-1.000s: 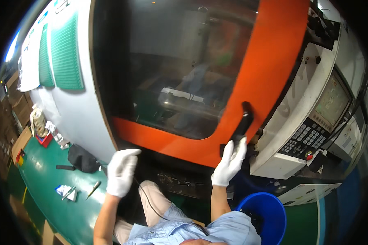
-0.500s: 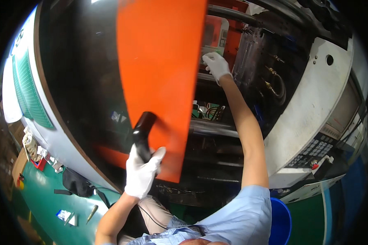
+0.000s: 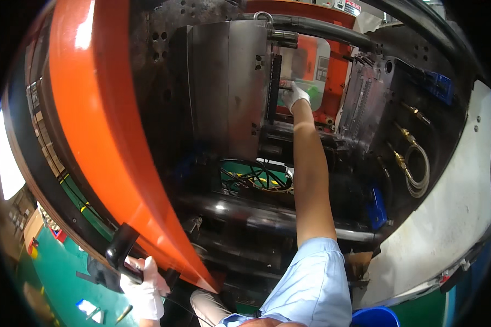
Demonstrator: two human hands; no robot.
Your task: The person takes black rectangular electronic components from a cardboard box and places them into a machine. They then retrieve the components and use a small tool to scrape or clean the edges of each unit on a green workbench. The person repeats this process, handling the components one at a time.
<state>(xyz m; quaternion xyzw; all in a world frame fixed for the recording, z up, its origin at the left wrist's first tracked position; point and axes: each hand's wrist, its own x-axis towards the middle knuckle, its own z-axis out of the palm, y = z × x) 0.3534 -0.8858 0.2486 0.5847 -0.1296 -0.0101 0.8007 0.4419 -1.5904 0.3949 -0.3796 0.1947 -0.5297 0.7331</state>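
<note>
Left hand [image 3: 142,286], white glove on, wrapped around the black door handle [image 3: 121,248] down at the lower left, fingers curled shut on it. Handle bolted to the orange sliding guard door [image 3: 93,136], which sits off to the left with the machine's inside exposed. Right hand [image 3: 295,96], also gloved, stretched way up into the gap between the two grey mould halves, the left block [image 3: 223,87] and the right plate [image 3: 365,103]. Fingers closed on a small green plastic part [image 3: 311,89], right up against the face of the left block. Can't tell how tight the grip is though, pretty tiny from here. Coiled hose [image 3: 417,174] hanging at the right, blue bucket [image 3: 379,317] near the bottom edge.
</note>
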